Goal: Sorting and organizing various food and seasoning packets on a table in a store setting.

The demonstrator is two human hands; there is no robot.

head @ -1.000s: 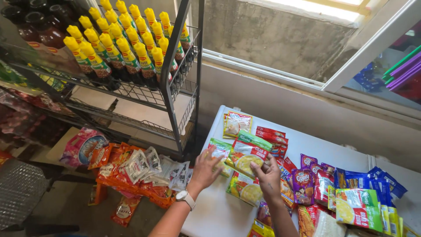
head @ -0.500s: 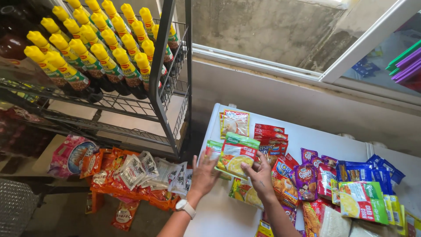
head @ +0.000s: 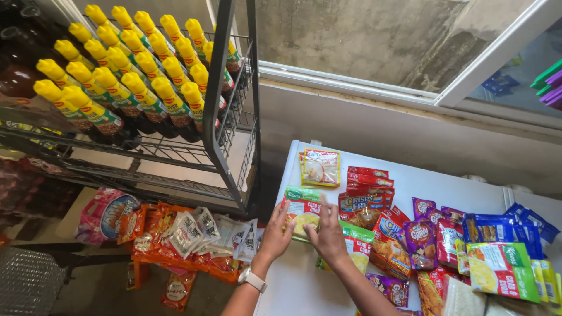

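Nearest the camera, I note my left hand (head: 274,234), a white watch (head: 252,278) on its wrist, fingers spread and open, resting against the left edge of a green-topped soup sachet (head: 302,212). My right hand (head: 329,233) is also open, palm down, fingers flat on the sachet's right side; neither hand is closed around it. The sachet lies flat near the left front of the white desk (head: 445,188), on top of a similar green sachet (head: 357,246) that shows beneath my right hand. I judge the step in hand to be squaring this sachet into place in the row, pressed between both palms. The next move would call for a light, even push from both sides so the packet seats without skewing. Its long axis runs roughly front to back on the desk, the green header pointing away from me toward the far wall. Beyond it lie a yellow-and-red packet (head: 319,167) and a stack of red sachets (head: 366,193); blue sachets (head: 503,228) lie to the right. Farther left stands a wire rack (head: 231,117) of yellow-capped bottles (head: 134,82).
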